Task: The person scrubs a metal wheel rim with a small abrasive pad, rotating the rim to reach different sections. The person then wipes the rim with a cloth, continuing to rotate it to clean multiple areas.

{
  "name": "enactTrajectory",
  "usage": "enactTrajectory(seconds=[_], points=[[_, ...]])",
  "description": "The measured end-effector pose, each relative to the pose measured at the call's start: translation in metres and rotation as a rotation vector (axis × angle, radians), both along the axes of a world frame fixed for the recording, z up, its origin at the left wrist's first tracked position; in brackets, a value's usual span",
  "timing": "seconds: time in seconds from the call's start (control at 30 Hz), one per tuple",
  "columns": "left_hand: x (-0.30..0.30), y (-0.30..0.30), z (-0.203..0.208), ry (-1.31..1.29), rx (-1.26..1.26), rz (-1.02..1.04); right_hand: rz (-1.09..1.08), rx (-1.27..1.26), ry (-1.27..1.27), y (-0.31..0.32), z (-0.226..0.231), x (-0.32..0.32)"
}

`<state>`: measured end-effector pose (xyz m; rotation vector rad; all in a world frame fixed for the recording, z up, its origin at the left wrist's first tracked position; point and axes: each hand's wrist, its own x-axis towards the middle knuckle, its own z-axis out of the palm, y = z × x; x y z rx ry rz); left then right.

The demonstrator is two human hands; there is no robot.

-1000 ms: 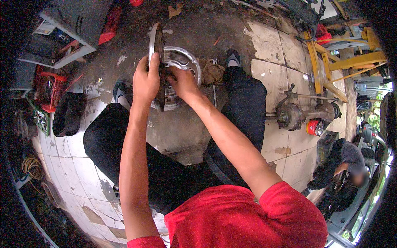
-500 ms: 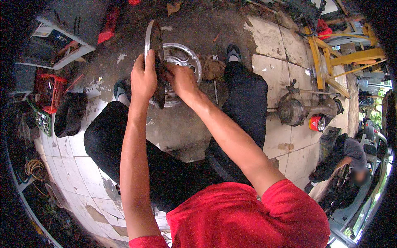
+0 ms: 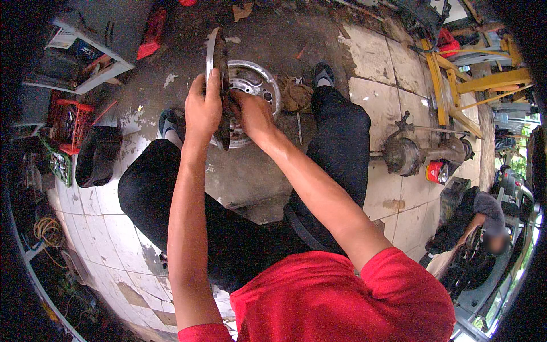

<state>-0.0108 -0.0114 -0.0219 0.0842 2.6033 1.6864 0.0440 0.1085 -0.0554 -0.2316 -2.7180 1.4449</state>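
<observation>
A round metal disc [image 3: 213, 50] with a bright rim and a dark right face stands nearly edge-on above the floor between my legs. My left hand [image 3: 203, 107] is closed round its left edge, the thumb on the rim. My right hand [image 3: 254, 114] has curled fingers at the middle of the disc's dark face. Those fingertips are partly hidden, so what they pinch does not show. Behind the disc lies a silvery round metal part [image 3: 263, 74] with holes, like a wheel rim, partly covered by the disc and my right hand.
A brown rag-like bundle [image 3: 297, 96] and a thin rod [image 3: 299, 128] lie by my right foot. Right are an axle housing [image 3: 403, 155], a red can [image 3: 437, 171] and a yellow metal frame [image 3: 441, 85]. Left are a red crate [image 3: 71, 126] and grey cabinet [image 3: 105, 77]. Another person [image 3: 476, 214] crouches far right.
Both hands and the disc appear slightly farther right in the picture, as does much of the surroundings. My grips look much the same.
</observation>
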Motion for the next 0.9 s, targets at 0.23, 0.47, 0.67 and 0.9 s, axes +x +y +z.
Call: enactTrajectory(seconds=[0.23, 0.47, 0.67, 0.9], points=[[0.001, 0.004, 0.005, -0.008, -0.019, -0.031, -0.001, -0.031, 0.011, 0.000, 0.027, -0.002], [0.000, 0.005, 0.003, 0.012, -0.032, -0.022, 0.033, -0.083, 0.196, 0.006, 0.016, -0.004], [0.000, 0.003, 0.001, -0.028, -0.032, -0.010, 0.016, -0.009, 0.338, 0.010, 0.012, -0.005], [0.002, 0.006, 0.007, -0.018, -0.011, -0.037, -0.009, -0.025, 0.276, 0.009, 0.016, -0.006]])
